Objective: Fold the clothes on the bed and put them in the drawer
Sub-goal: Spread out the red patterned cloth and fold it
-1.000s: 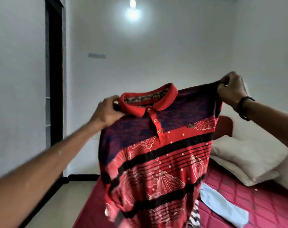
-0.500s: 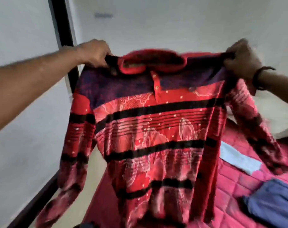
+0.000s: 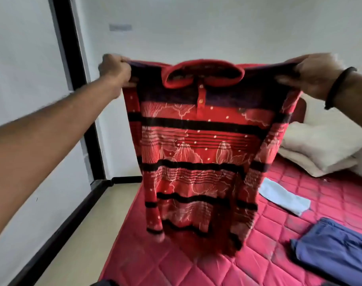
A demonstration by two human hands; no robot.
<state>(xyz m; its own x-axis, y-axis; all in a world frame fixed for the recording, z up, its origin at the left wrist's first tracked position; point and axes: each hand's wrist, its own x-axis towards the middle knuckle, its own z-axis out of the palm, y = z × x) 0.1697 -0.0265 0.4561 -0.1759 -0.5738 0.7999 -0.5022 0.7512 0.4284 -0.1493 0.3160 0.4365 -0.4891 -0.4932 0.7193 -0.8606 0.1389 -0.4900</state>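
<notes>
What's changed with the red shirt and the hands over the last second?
The hands moved apart: the left hand slid from beside the collar out to the shoulder, so the red striped polo shirt now hangs spread flat with both long sleeves dropped at its sides. The right hand kept its grip on the other shoulder. The light blue cloth and pillows on the red mattress stayed put.

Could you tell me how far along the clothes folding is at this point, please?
Early on. Nothing looks put away; no drawer is in view. In hand: the red striped shirt, held up unfolded by its shoulders in the left hand and right hand. Left: folding it, plus the light blue cloth and the blue garment lying on the bed, then the drawer.
</notes>
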